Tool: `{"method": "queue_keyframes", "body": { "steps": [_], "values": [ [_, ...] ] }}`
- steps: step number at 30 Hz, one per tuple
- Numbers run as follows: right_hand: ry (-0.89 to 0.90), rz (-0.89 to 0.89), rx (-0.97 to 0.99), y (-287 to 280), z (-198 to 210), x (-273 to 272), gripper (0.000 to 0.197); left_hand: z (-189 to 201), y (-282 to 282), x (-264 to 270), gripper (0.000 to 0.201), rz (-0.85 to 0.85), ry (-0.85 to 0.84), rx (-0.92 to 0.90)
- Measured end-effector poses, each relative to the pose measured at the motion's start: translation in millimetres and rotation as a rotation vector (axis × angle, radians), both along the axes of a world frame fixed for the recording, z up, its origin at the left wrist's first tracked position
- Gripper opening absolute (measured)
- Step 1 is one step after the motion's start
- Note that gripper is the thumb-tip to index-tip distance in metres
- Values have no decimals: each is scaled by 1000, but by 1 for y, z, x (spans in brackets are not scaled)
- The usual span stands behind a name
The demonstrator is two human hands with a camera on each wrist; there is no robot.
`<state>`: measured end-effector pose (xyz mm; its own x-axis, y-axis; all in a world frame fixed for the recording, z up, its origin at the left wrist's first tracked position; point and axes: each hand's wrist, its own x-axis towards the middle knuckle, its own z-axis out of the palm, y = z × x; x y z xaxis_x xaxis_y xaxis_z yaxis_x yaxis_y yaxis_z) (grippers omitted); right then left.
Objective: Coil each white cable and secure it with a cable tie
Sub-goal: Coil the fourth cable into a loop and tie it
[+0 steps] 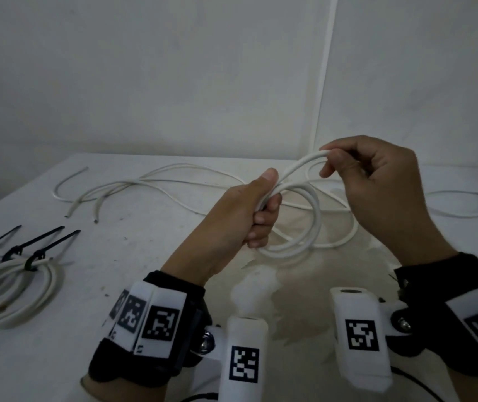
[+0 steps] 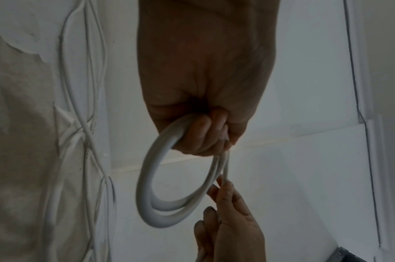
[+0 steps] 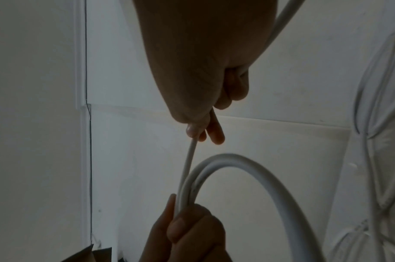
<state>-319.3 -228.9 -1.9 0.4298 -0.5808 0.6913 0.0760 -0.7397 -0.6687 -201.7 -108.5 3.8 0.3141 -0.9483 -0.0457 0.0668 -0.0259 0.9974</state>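
My left hand (image 1: 256, 210) grips a small coil of white cable (image 1: 304, 227) held above the table; the left wrist view shows the coil (image 2: 151, 186) hanging from my curled fingers as two or three loops. My right hand (image 1: 345, 161) pinches the same cable's running strand (image 1: 298, 165) just up and right of the left fist. In the right wrist view the strand (image 3: 189, 159) runs from my right fingertips (image 3: 199, 131) down into the left hand's bundle (image 3: 237, 163). The remaining length trails over the table behind both hands.
Several loose white cables (image 1: 151, 181) lie across the far part of the white table (image 1: 133, 285). Coiled cables bound with black cable ties (image 1: 14, 282) sit at the left edge. Another cable (image 1: 461, 204) loops at the far right. A wall stands close behind.
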Motion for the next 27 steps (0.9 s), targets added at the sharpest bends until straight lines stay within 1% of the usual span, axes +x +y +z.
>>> {"method": "queue_keyframes", "body": {
  "steps": [2,4,7,8,9,11,13,16,19,22,27],
  "values": [
    [-5,-8,13,2,3,-1,20,2,1,-1,46,10,12,-20],
    [33,40,58,7,6,1,22,4,1,1,46,42,55,-65],
    [111,240,187,19,12,3,17,6,2,5,45,100,142,-144],
    [140,316,212,22,13,2,12,6,3,6,45,110,171,-164],
    [168,367,225,24,13,2,10,7,3,6,44,116,194,-182],
    [209,412,218,25,11,3,23,7,3,6,44,118,223,-208],
    [212,387,186,21,8,4,22,7,3,6,44,107,214,-216],
    [227,265,46,16,6,5,22,8,2,7,45,74,146,-197],
    [242,209,-26,15,4,5,20,9,3,8,46,42,116,-172],
    [261,199,-38,15,2,6,18,9,4,9,46,17,134,-144],
    [249,202,-11,20,2,8,16,9,5,7,45,60,119,-144]
  ]
}}
